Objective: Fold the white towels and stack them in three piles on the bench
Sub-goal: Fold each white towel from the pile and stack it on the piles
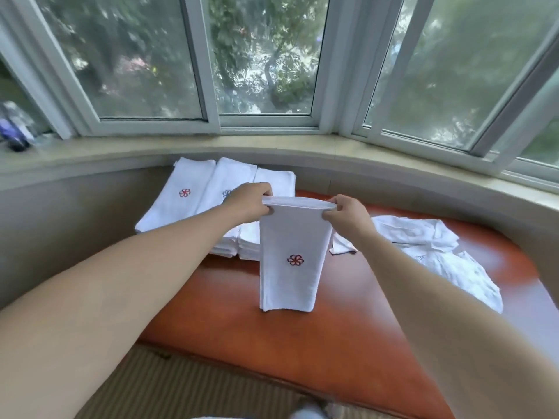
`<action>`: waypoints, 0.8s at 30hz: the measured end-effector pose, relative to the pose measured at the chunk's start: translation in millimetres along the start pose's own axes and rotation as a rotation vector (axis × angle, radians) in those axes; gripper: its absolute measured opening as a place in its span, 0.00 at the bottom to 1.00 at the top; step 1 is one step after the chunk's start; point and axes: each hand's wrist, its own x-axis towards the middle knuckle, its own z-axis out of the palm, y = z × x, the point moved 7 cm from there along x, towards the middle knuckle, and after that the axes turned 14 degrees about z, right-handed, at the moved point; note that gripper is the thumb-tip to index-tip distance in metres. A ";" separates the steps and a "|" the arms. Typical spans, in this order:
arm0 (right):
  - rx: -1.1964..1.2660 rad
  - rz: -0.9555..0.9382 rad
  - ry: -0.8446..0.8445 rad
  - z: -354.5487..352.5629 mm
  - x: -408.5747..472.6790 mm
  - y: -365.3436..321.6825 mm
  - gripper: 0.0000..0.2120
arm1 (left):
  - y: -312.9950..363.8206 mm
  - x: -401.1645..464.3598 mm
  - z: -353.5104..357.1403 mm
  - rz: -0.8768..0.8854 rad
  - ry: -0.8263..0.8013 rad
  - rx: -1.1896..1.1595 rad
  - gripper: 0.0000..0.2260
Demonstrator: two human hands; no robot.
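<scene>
Left hand (249,199) and right hand (348,213) each pinch a top corner of a folded white towel (292,255), fingers curled over the fold. Towel hangs below the hands, flower mark facing the camera, bottom edge at or just above the bench (378,343); can't tell if it touches. Beyond and to the left of the left hand: three piles (211,207) side by side, already several towels deep. Past the right hand: a heap of unfolded towels (438,249).

Risks: layers slip apart if one pinch loosens during the carry. Uneven drop onto a pile skews the stack or drags its top towel. Piles sit touching, so an overhang can topple into the neighbour.
</scene>
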 end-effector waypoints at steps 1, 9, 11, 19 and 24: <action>0.013 -0.011 0.014 1.2 -2.1 -11.6 0.07 | -3.4 -3.8 -12.9 -0.001 0.009 -0.012 0.08; 0.080 -0.085 0.137 8.0 17.5 -81.3 0.10 | -26.5 0.6 -86.2 0.012 0.112 -0.054 0.09; 0.093 -0.088 0.155 11.5 33.1 -93.3 0.08 | -34.3 10.6 -96.3 0.000 0.144 -0.056 0.09; 0.165 -0.094 0.116 18.6 102.1 -135.3 0.14 | -62.7 71.1 -121.3 -0.045 0.246 -0.067 0.10; 0.178 -0.099 0.114 20.3 149.3 -149.9 0.18 | -84.5 118.1 -123.3 -0.080 0.299 -0.080 0.11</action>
